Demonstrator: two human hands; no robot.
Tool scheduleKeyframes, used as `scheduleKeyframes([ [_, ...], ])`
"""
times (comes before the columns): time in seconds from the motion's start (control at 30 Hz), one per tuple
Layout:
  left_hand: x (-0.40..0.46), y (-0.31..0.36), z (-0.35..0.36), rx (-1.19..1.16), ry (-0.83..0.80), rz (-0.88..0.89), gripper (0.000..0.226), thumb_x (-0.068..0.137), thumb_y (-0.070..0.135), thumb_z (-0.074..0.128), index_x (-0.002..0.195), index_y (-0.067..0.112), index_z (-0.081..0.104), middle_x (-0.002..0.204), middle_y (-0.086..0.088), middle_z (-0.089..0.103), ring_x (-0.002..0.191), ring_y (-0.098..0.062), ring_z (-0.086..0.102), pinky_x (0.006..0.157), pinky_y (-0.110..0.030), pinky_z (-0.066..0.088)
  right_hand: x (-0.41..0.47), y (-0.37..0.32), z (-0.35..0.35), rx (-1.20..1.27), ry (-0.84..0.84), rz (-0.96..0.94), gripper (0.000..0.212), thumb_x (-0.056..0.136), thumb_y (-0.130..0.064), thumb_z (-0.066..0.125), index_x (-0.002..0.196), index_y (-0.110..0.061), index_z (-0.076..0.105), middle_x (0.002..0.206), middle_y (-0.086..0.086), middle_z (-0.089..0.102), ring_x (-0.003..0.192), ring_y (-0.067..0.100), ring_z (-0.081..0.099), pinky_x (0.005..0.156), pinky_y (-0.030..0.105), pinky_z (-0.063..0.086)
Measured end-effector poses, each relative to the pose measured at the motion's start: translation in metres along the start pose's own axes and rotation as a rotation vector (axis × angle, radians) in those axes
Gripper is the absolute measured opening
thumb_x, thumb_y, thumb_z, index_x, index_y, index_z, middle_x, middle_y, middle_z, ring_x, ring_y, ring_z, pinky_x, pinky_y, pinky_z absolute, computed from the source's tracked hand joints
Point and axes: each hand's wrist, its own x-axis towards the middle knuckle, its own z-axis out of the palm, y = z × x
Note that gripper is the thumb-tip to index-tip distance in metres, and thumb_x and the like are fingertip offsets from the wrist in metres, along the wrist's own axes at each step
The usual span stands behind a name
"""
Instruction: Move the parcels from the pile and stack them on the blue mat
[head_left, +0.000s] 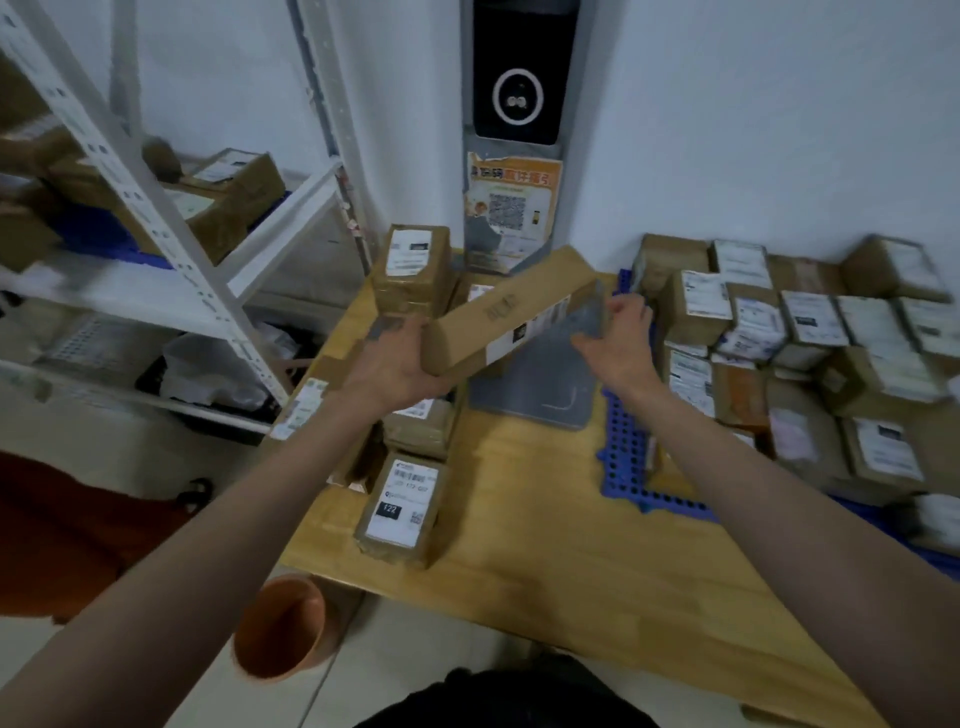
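I hold a long brown cardboard parcel (506, 314) in the air above the wooden table (545, 519), tilted, with a white label on its side. My left hand (392, 358) grips its near left end from below. My right hand (621, 338) holds its far right end. The pile of parcels (410, 364) lies under and behind my left hand; one labelled box (400, 506) lies nearest me. The blue perforated mat (631, 452) lies at the right of the table, with several stacked parcels (810, 353) on it.
A grey scanner stand with a black screen (524, 73) rises at the back, its grey base plate (535, 384) on the table. White metal shelving (171, 249) with boxes stands at the left. An orange bucket (283, 626) sits on the floor by the table's near corner.
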Motion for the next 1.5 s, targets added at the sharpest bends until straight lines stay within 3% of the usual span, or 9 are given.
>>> scheduleKeyframes([
  [0.13,0.012,0.059,0.032,-0.007,-0.096,0.107,0.084,0.067,0.049,0.079,0.134,0.020,0.038,0.126,-0.008,0.058,0.111,-0.029,0.058,0.076,-0.032,0.043,-0.007,0.049,-0.058,0.070,0.074,0.095,0.068,0.083,-0.010,0.071,0.137,-0.008,0.029,0.133,0.008,0.035,0.112,0.020,0.045,0.087,0.027,0.041],
  [0.27,0.016,0.119,0.062,-0.019,-0.175,0.225,0.081,0.064,0.049,0.081,0.129,0.022,0.040,0.123,-0.004,0.056,0.106,-0.026,0.058,0.074,-0.034,0.043,-0.016,0.090,-0.111,0.074,0.099,0.190,0.076,0.079,-0.007,0.073,0.140,-0.012,0.029,0.139,0.011,0.040,0.125,0.028,0.046,0.103,0.044,0.045],
  [0.5,0.012,0.213,0.120,-0.035,-0.273,0.328,0.077,0.065,0.040,0.083,0.128,0.025,0.040,0.123,0.001,0.052,0.108,-0.020,0.052,0.079,-0.031,0.040,-0.042,0.175,-0.200,-0.027,0.183,0.287,0.077,0.083,-0.011,0.071,0.146,-0.014,0.026,0.144,0.012,0.030,0.127,0.029,0.041,0.103,0.042,0.042],
  [0.63,0.003,0.276,0.160,-0.045,-0.317,0.375,0.081,0.067,0.039,0.083,0.135,0.024,0.040,0.126,0.001,0.045,0.110,-0.020,0.048,0.088,-0.037,0.045,-0.058,0.237,-0.251,-0.025,0.192,0.367,0.069,0.086,-0.014,0.068,0.144,-0.017,0.031,0.144,0.011,0.031,0.121,0.029,0.045,0.086,0.037,0.045],
  [0.8,-0.004,0.338,0.218,-0.008,-0.357,0.372,0.080,0.072,0.037,0.080,0.141,0.029,0.041,0.119,0.000,0.031,0.107,-0.025,0.048,0.092,-0.039,0.047,-0.079,0.311,-0.302,-0.067,0.119,0.467,0.066,0.084,-0.021,0.073,0.136,-0.011,0.035,0.137,0.014,0.038,0.120,0.032,0.047,0.083,0.036,0.043],
  [1.0,-0.014,0.372,0.276,0.073,-0.386,0.324,0.085,0.073,0.033,0.083,0.145,0.032,0.038,0.139,-0.002,0.029,0.121,-0.027,0.041,0.097,-0.046,0.047,-0.094,0.375,-0.335,-0.050,0.017,0.511,0.055,0.081,-0.022,0.076,0.127,-0.007,0.048,0.091,0.001,0.061,0.071,0.009,0.058,0.052,0.025,0.044],
  [1.13,-0.023,0.386,0.299,0.100,-0.371,0.264,0.085,0.073,0.023,0.083,0.144,0.024,0.037,0.134,-0.004,0.033,0.117,-0.027,0.045,0.092,-0.045,0.050,-0.096,0.399,-0.344,-0.017,-0.081,0.568,0.049,0.084,-0.019,0.074,0.124,-0.007,0.048,0.096,0.013,0.066,0.083,0.026,0.064,0.069,0.041,0.056],
  [1.3,-0.022,0.392,0.317,0.086,-0.346,0.216,0.074,0.074,0.019,0.083,0.135,0.017,0.043,0.131,-0.005,0.032,0.112,-0.028,0.051,0.095,-0.042,0.049,-0.091,0.414,-0.347,0.028,-0.165,0.627,0.047,0.086,-0.017,0.070,0.124,-0.009,0.044,0.108,0.013,0.061,0.094,0.025,0.062,0.073,0.040,0.055],
  [1.5,-0.004,0.400,0.324,0.122,-0.349,0.221,0.073,0.072,0.022,0.084,0.134,0.021,0.046,0.132,-0.004,0.028,0.094,-0.026,0.058,0.085,-0.037,0.054,-0.080,0.427,-0.346,-0.006,-0.225,0.669,0.041,0.087,-0.011,0.066,0.123,-0.003,0.048,0.107,0.015,0.063,0.096,0.028,0.065,0.079,0.041,0.058],
])
